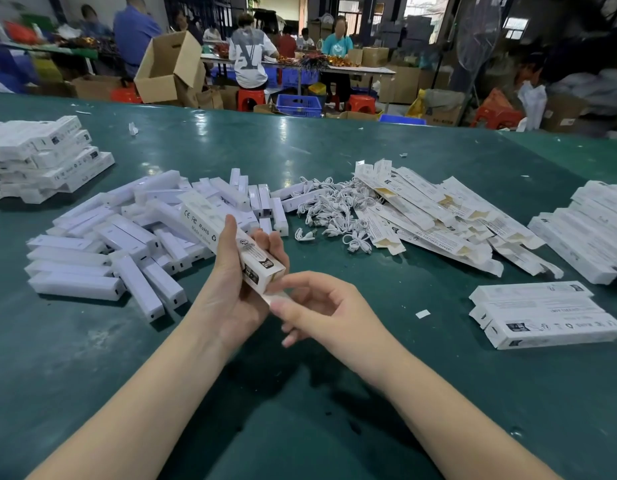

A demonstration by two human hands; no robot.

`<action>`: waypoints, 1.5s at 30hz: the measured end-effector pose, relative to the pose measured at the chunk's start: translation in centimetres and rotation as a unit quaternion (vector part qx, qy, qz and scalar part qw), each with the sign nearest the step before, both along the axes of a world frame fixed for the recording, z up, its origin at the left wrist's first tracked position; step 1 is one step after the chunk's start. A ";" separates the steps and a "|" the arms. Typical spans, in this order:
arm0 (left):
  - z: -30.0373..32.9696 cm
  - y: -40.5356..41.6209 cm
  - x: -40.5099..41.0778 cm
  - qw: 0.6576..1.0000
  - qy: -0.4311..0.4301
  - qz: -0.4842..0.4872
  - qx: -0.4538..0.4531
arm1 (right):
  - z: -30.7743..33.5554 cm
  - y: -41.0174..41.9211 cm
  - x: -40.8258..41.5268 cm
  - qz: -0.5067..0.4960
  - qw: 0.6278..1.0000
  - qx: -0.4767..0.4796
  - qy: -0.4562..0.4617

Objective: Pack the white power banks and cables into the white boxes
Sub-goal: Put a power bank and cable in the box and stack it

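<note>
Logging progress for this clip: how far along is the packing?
Done: closed white boxes stacked far left and near right. In hand: left hand grips one printed white box; right hand works its end flap. Left: loose white power banks, coiled white cables, flat unfolded boxes.

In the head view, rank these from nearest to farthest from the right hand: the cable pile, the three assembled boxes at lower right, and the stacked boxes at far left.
Measured from the right hand:
1. Cable pile, just beyond the hand, at the table's middle.
2. Three assembled boxes, off to the right near the front edge.
3. Stacked boxes, far left and farther back.
</note>
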State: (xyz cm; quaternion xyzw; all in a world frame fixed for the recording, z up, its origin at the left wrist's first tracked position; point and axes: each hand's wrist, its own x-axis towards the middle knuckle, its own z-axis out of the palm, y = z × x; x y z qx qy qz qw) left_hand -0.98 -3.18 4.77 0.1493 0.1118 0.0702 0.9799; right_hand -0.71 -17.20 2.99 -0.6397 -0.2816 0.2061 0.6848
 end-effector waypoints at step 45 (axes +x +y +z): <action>-1.1 0.7 -1.2 0.980 -0.084 -0.178 -0.008 | -0.8 0.2 0.1 -0.028 0.998 0.061 -0.009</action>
